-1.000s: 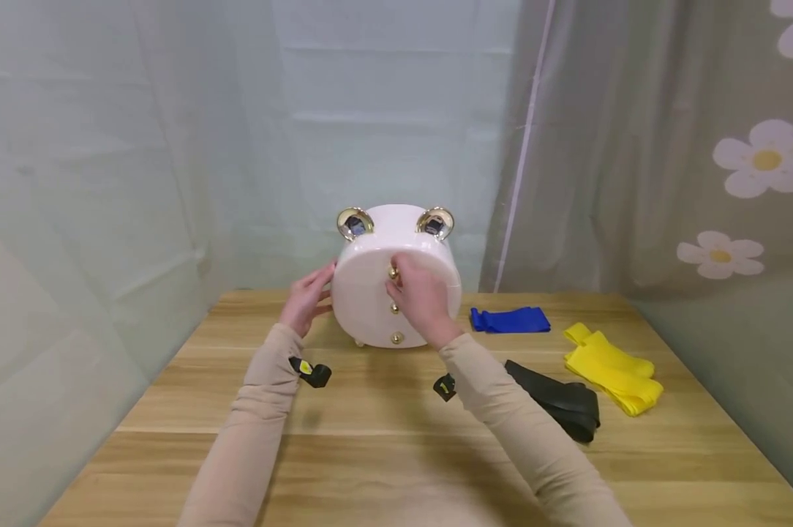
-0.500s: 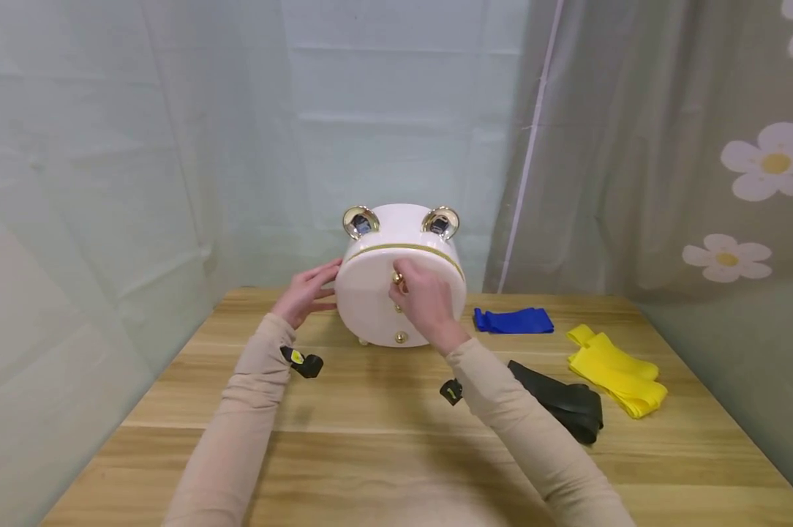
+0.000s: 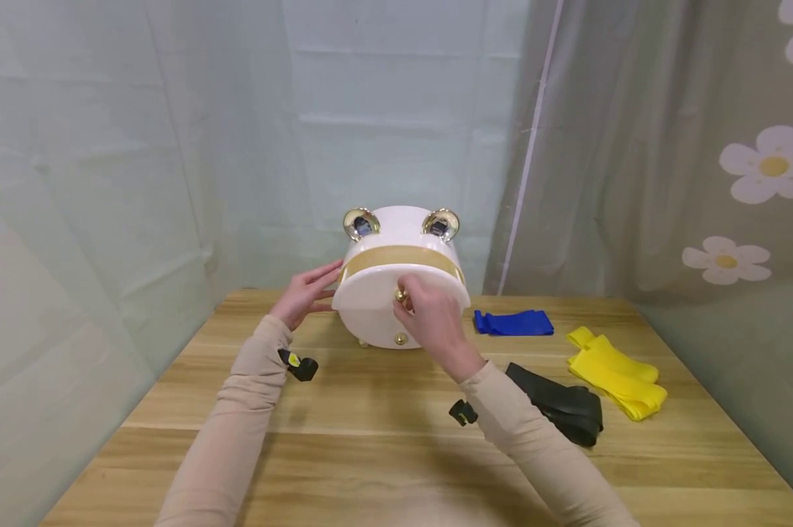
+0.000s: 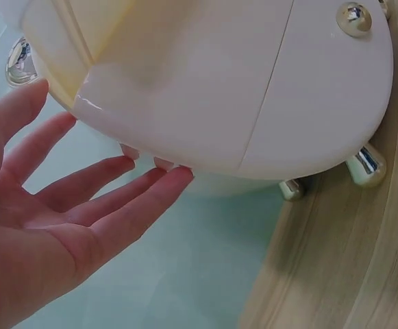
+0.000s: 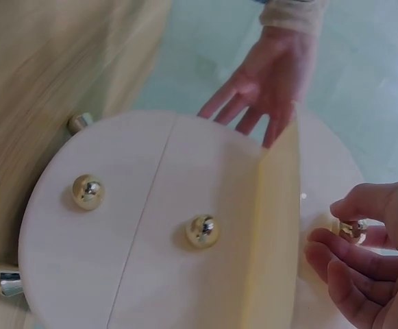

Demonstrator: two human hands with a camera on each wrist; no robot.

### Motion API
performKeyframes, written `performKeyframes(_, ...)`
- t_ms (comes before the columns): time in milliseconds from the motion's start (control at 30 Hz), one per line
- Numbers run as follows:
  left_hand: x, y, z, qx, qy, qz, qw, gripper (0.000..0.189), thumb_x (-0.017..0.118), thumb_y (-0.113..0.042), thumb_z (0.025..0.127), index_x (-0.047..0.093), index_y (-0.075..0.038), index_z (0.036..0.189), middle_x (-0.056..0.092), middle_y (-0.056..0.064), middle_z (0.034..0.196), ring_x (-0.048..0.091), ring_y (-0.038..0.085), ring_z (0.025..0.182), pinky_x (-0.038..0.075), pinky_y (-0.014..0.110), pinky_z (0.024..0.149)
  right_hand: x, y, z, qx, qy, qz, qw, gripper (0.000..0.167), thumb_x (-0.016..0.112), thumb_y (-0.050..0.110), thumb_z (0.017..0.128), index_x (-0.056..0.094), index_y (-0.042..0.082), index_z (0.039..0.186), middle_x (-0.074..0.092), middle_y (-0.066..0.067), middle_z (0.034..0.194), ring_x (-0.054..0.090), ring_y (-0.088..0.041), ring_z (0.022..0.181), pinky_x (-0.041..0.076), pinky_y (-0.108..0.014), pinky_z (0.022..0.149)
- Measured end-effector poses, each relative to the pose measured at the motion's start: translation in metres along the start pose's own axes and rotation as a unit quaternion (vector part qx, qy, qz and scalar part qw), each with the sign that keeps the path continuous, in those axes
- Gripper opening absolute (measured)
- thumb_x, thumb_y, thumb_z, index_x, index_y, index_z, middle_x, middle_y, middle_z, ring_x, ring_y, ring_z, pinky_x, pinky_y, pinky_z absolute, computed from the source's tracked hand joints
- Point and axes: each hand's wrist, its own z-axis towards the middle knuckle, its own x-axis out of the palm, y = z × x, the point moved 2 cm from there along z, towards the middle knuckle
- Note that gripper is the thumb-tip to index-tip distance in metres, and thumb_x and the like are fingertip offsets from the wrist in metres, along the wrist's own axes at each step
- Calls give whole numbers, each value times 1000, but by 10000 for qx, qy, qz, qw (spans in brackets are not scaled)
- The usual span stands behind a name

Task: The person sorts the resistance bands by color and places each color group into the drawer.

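Note:
A rounded white drawer box [image 3: 401, 223] with two gold ear-like pieces and small gold feet stands at the back of the table. Its top drawer [image 3: 363, 289] is pulled partly out, showing a yellowish interior. My right hand [image 3: 432, 318] pinches that drawer's round gold knob [image 5: 353, 231] between thumb and fingers. The middle knob [image 5: 203, 231] and lower knob [image 5: 88, 192] sit on drawers that are closed. My left hand [image 3: 304, 294] has its fingers extended along the box's left side; in the left wrist view, fingertips [image 4: 181, 175] touch its edge.
Right of the box, a folded blue band [image 3: 515, 323] lies on the wooden table [image 3: 344, 468]. Nearer are a folded yellow band [image 3: 617, 373] and a black band [image 3: 561, 406], partly behind the right forearm. Pale curtains hang behind and at both sides.
The top drawer, first flush with the box, has come out toward me as my right hand drew its knob forward and down. My left hand stays at the box's left side.

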Motion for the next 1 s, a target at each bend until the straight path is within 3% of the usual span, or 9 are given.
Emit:
performKeyframes(300, -1, -3, -1, 243, -164, 303, 9991, 54, 56, -37, 98, 44, -13, 145, 45, 16, 149, 69, 10, 95, 59, 32, 82, -12, 14, -11, -243, -151, -100, 9995, 21, 75, 10, 80, 56, 11, 86, 68, 1, 70, 61, -11, 56, 38, -20, 43)
performKeyframes(567, 2, -6, -3, 445, -171, 620, 9969, 53, 56, -34, 98, 45, -10, 145, 48, 21, 145, 62, 37, 115, 60, 31, 80, -18, 20, -19, -415, -291, -162, 9986, 23, 78, 10, 77, 56, 11, 85, 68, 2, 69, 63, -10, 57, 40, -20, 43)
performKeyframes(800, 4, -6, -3, 411, -195, 552, 9974, 50, 56, -31, 99, 47, -11, 144, 50, 19, 145, 63, 34, 113, 60, 34, 82, -19, 23, -27, -446, -206, -236, 9985, 23, 78, 13, 78, 57, 12, 87, 68, 4, 69, 60, -8, 55, 36, -16, 43)
performKeyframes(1000, 5, -6, -2, 426, -161, 547, 9975, 51, 56, -32, 99, 46, -11, 145, 49, 19, 145, 58, 41, 119, 60, 33, 82, -19, 26, -30, -457, -263, -240, 9983, 24, 79, 15, 78, 57, 12, 86, 68, 5, 67, 60, -8, 52, 35, -16, 42)
